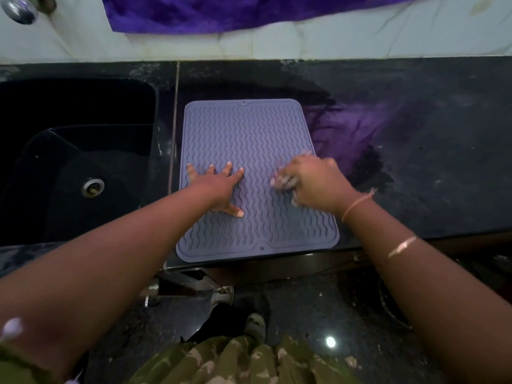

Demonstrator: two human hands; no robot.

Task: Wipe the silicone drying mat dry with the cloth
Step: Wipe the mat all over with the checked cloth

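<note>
Left hand (221, 187) is down flat on the silicone drying mat (249, 128), arm stretched forward, fingers straight and spread wide, thumb splayed toward the near side. It's pressing the mat's left half, nothing grasped. Right hand (313, 181) comes in from the other side, wrist angled inward, fingers curled round a bunched cloth (284, 180). Hand and cloth are both smeared with motion blur, low over the mat's right half near its right edge. A thin bracelet (357, 203) sits at that wrist.

The mat lies lengthwise away from the person on the dark tabletop (429, 162), its wavy ribs showing. Its near edge sits right at the tabletop's front edge, and its left edge runs just beside the seam next to the black sink (69, 162). There's open tabletop to the mat's right and a strip behind it, up to the white wall. A purple towel (221, 12) hangs there, well apart from the mat. A tap (19, 8) shows at the top left corner.
</note>
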